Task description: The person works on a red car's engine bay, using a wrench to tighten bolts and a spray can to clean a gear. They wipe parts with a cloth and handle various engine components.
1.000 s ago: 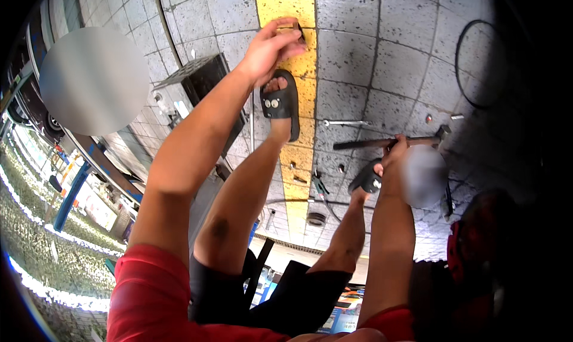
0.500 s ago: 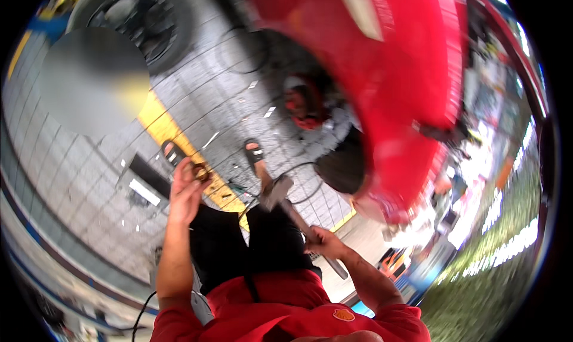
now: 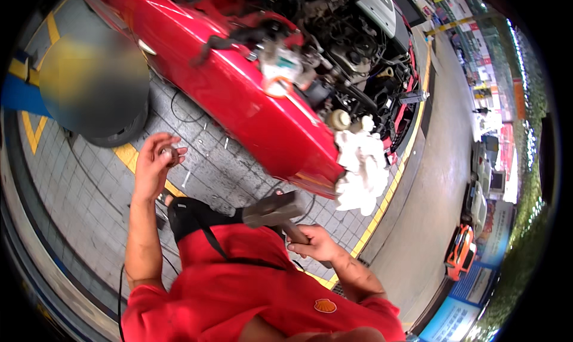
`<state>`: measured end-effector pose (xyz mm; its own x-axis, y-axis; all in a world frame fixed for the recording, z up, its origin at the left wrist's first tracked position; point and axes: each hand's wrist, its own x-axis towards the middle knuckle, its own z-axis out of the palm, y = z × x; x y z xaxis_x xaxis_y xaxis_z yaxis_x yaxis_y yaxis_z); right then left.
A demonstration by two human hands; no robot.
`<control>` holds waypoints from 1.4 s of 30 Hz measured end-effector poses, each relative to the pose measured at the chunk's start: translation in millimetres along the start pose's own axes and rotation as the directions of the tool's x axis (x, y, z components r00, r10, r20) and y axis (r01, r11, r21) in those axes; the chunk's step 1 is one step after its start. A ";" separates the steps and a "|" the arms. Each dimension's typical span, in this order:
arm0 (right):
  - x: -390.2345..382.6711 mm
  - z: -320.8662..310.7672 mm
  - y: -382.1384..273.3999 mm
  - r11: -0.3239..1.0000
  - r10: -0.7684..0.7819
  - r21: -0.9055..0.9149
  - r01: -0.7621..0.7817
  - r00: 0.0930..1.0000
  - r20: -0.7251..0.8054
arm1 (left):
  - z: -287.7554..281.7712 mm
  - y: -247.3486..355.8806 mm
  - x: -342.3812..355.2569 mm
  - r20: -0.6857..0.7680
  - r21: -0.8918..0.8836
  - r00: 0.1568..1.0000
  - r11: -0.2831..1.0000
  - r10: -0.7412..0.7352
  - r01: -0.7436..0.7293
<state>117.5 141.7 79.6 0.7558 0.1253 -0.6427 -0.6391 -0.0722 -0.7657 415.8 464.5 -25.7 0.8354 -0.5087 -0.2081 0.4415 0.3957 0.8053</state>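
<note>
My right hand (image 3: 313, 245) is wrapped round the handle of a heavy hammer (image 3: 273, 209). Its blocky grey metal head is raised in front of my waist. On the left, my left hand (image 3: 154, 166) is lifted, fingers curled round a small brownish ring-shaped metal part (image 3: 172, 156). The fingers partly cover that part, so its exact kind is unclear. Ahead of both hands stands a red car (image 3: 239, 97) with its engine bay (image 3: 352, 61) uncovered; neither hand touches it.
A white cloth (image 3: 362, 170) hangs over the car's front corner. At the far left a tyre (image 3: 122, 134) shows beneath a blurred patch, near a blue and yellow piece of equipment (image 3: 21, 91). Yellow lines cross the tiled floor. An orange car (image 3: 461, 252) is parked off to the right.
My view has swung up and to the right, bringing the engine bay and white cloth into sight. Both hands keep hold of their things; the hammer head now sits closer to my waist.
</note>
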 end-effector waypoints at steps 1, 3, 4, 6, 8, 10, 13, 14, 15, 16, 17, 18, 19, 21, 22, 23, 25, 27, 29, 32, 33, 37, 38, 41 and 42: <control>-35.4 -30.4 17.3 0.998 -0.036 0.047 0.037 0.999 -0.026 | 44.4 -10.6 -4.8 -0.016 -0.014 0.999 0.999 -0.042 0.042; -98.5 -90.1 52.4 0.983 -0.065 0.168 0.074 0.996 -0.060 | 141.6 -41.3 -12.5 -0.019 -0.110 0.994 0.988 -0.111 0.109; -122.7 -116.4 69.7 0.967 -0.153 0.187 0.175 0.980 -0.128 | 187.8 -60.3 -17.9 0.009 -0.136 0.990 0.980 -0.142 0.142; -160.7 -160.0 97.9 0.933 -0.148 0.292 0.213 0.962 -0.228 | 262.7 -90.4 -22.1 0.152 -0.095 0.983 0.989 -0.098 0.113; -189.8 -198.4 99.1 0.882 -0.098 0.403 0.245 0.931 -0.351 | 327.2 -114.5 -19.6 0.223 -0.097 0.970 0.988 -0.100 0.124; -212.5 -240.5 101.8 0.887 -0.107 0.353 0.296 0.878 -0.467 | 377.5 -135.1 -12.4 0.278 -0.119 0.945 0.970 -0.174 0.214; -232.6 -298.3 101.0 0.908 -0.129 0.260 0.328 0.810 -0.572 | 436.3 -158.9 0.9 0.188 -0.077 0.953 0.964 -0.236 0.254; -237.9 -313.6 99.8 0.909 -0.131 0.246 0.336 0.791 -0.597 | 450.5 -167.4 7.7 0.183 -0.085 0.952 0.961 -0.244 0.262; -243.4 -326.7 98.5 0.904 -0.151 0.228 0.362 0.768 -0.622 | 463.8 -179.0 16.1 0.179 -0.097 0.949 0.956 -0.258 0.278; -248.8 -337.1 93.3 0.911 -0.151 0.205 0.358 0.752 -0.642 | 476.2 -187.1 23.7 0.173 -0.116 0.949 0.951 -0.265 0.287; -255.3 -346.9 91.3 0.906 -0.149 0.209 0.367 0.742 -0.654 | 490.6 -195.5 30.9 0.175 -0.103 0.953 0.958 -0.248 0.268; -261.4 -354.8 87.5 0.904 -0.146 0.212 0.370 0.736 -0.661 | 504.4 -197.2 38.7 0.182 -0.140 0.948 0.948 -0.260 0.287; -267.9 -360.4 84.0 0.908 -0.141 0.200 0.369 0.717 -0.682 | 518.7 -203.0 48.2 0.216 -0.153 0.950 0.953 -0.226 0.261; -284.1 -374.7 89.5 0.914 -0.169 0.147 0.377 0.687 -0.707 | 546.6 -214.9 72.3 0.269 -0.208 0.947 0.949 -0.177 0.237; -289.2 -385.6 93.5 0.920 -0.175 0.123 0.371 0.672 -0.719 | 562.9 -220.3 85.1 0.283 -0.245 0.946 0.942 -0.156 0.229; -287.1 -396.5 96.1 0.916 -0.182 0.109 0.386 0.641 -0.746 | 581.4 -225.6 99.5 0.260 -0.274 0.956 0.940 -0.132 0.204; -292.5 -419.2 104.0 0.917 -0.158 0.112 0.384 0.606 -0.780 | 611.5 -254.6 127.7 0.110 -0.348 0.982 0.920 -0.153 0.182; -289.6 -448.2 109.6 0.901 -0.147 0.122 0.416 0.559 -0.816 | 630.7 -288.6 171.8 -0.064 -0.410 0.979 0.899 -0.194 0.151; -285.6 -487.2 120.8 0.897 -0.163 0.106 0.429 0.543 -0.824 | 643.2 -317.6 212.9 -0.282 -0.449 0.943 0.893 -0.177 0.033; -275.8 -565.2 143.7 0.873 -0.213 0.130 0.471 0.606 -0.767 | 644.9 -358.1 275.1 -0.538 -0.405 0.838 0.901 -0.098 -0.155; -269.4 -594.1 151.6 0.866 -0.249 0.118 0.486 0.623 -0.742 | 645.3 -368.7 289.7 -0.585 -0.401 0.806 0.896 -0.090 -0.191; -244.9 -688.1 166.9 0.865 -0.244 0.203 0.459 0.738 -0.629 | 654.0 -389.2 336.5 -0.746 -0.435 0.662 0.804 -0.070 -0.405; -240.1 -699.4 167.6 0.854 -0.235 0.247 0.458 0.763 -0.602 | 651.7 -390.0 342.6 -0.755 -0.470 0.646 0.782 -0.115 -0.410; -241.6 -729.0 162.2 0.854 -0.243 0.294 0.429 0.829 -0.504 | 645.5 -388.2 365.3 -0.854 -0.384 0.517 0.741 -0.058 -0.551; -242.2 -740.3 166.0 0.863 -0.236 0.297 0.409 0.845 -0.480 | 646.4 -381.6 379.0 -0.880 -0.349 0.472 0.750 -0.055 -0.562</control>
<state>-66.3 -633.1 89.3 0.8577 -0.3519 -0.3749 -0.2844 0.2829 -0.9160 352.4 -373.6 -53.1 0.6583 0.4105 -0.6309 -0.0240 0.8492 0.5275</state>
